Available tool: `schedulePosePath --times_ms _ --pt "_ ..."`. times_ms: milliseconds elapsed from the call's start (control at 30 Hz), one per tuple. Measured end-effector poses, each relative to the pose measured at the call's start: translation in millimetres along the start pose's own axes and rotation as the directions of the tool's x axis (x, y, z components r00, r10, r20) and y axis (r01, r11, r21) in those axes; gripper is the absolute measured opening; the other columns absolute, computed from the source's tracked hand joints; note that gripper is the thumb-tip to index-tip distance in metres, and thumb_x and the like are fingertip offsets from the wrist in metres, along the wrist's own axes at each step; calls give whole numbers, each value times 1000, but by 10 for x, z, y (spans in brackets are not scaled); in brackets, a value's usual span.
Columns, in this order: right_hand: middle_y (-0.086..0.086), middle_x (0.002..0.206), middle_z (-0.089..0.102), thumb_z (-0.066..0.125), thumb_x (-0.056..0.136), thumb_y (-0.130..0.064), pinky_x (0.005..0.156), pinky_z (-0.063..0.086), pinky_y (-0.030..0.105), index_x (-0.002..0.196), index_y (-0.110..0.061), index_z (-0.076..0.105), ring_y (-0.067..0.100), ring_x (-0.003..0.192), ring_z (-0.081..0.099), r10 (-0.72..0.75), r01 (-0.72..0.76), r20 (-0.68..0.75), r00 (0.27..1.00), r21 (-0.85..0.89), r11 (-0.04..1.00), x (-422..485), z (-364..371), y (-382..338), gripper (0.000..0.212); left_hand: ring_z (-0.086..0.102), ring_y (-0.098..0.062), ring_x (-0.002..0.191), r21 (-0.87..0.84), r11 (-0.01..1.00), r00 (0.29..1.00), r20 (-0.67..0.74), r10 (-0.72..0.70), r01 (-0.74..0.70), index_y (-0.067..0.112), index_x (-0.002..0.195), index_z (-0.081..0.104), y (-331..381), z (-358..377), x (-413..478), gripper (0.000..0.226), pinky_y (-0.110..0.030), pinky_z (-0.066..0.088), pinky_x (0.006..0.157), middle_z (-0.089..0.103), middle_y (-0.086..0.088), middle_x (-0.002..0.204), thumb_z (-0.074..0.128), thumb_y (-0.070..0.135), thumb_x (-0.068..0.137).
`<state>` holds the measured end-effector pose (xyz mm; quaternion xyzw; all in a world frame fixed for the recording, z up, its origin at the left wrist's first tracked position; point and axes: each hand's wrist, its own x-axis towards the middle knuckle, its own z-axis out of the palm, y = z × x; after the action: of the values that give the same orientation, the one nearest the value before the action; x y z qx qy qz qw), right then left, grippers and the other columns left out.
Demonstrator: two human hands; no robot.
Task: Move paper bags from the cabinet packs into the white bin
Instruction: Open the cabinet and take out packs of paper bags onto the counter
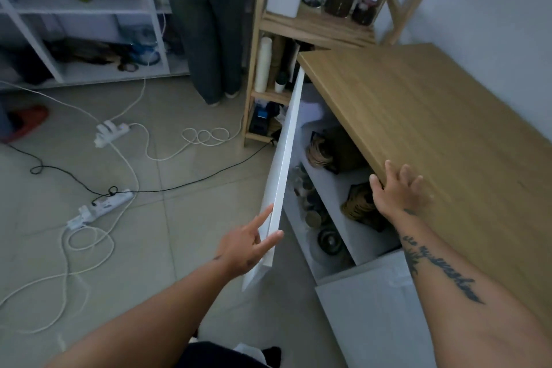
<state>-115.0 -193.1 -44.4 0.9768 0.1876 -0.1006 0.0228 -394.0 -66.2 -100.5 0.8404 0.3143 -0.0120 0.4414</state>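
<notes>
A low white cabinet [331, 188] with a wooden top [433, 134] stands on my right. Its white door [283, 176] is swung open toward me. My left hand [249, 243] pinches the door's free edge, with the index finger on the outside and the thumb on the inside. My right hand [398, 190] rests flat on the front edge of the wooden top, fingers spread. Inside, brown packs of paper bags with twisted handles lie on the upper shelf [327, 152] and lower shelf [360, 206]. No white bin is identifiable.
Several small jars [310, 203] and a round dark item [328, 240] sit in the cabinet's left section. The neighbouring door [376, 308] is shut. White and black cables with power strips [100, 209] cross the tiled floor. A person [209, 21] stands by a wooden rack [313, 24].
</notes>
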Motion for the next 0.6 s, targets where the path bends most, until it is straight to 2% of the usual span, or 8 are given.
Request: schedulePosePath --times_ms 67,133,233,267,333,400,467,600 --pt "7 159 -2 18 92 -59 110 8 64 149 -30 4 38 144 -1 9 -9 16 1000 -4 1000 -13 -6 -119 65 45 -4 56 -4 999 998 -32 -45 45 45 144 18 -136 -200 -25 59 -21 35 56 48 9 61 42 55 91" --pt "9 159 -4 18 91 -61 109 7 65 149 -28 2 39 144 -3 24 -23 28 999 -10 1000 -16 -1 -216 68 47 -9 65 -83 992 991 -86 -100 93 43 141 32 -272 -392 6 51 -27 40 66 51 9 74 47 47 92" --pt "11 159 -6 20 91 -62 109 7 66 150 -25 1 40 144 -4 23 -23 54 998 -3 1000 -32 -29 -328 72 59 -21 88 -196 975 977 -166 -136 103 31 140 42 -392 -637 106 46 -31 46 80 61 -3 112 50 31 94" --pt "11 159 -6 20 91 -62 109 7 66 149 -24 0 40 144 -5 23 -23 65 998 1 1000 -40 -41 -355 73 60 -26 99 -165 981 973 -189 -131 100 28 140 42 -407 -706 151 46 -31 45 84 58 -8 124 49 25 95" --pt "12 159 -7 20 90 -62 108 8 67 149 -23 -1 41 143 -6 26 -27 66 997 8 1000 -35 -50 -401 74 56 -31 111 -45 994 964 -242 -108 100 22 143 39 -376 -844 248 48 -30 42 86 52 -13 133 46 16 95" --pt "12 159 -7 21 90 -63 108 7 67 149 -23 -1 42 143 -7 24 -25 57 998 21 999 -5 -62 -444 75 51 -33 117 52 992 956 -274 -101 119 17 146 32 -307 -958 362 52 -32 41 91 47 -16 137 45 19 95" --pt "13 159 -6 22 90 -63 109 6 67 149 -23 1 43 143 -6 14 -15 42 999 27 1000 39 -67 -485 75 46 -33 123 145 969 950 -270 -158 203 16 148 24 -252 -1039 480 60 -37 40 97 41 -16 141 46 32 95" --pt "15 158 -4 23 90 -62 110 3 65 149 -23 3 43 143 -6 -14 13 19 1000 19 1000 172 -65 -519 74 22 -34 141 338 845 897 -314 -312 413 16 149 12 -249 -1163 667 75 -55 25 110 26 -13 152 40 55 91"
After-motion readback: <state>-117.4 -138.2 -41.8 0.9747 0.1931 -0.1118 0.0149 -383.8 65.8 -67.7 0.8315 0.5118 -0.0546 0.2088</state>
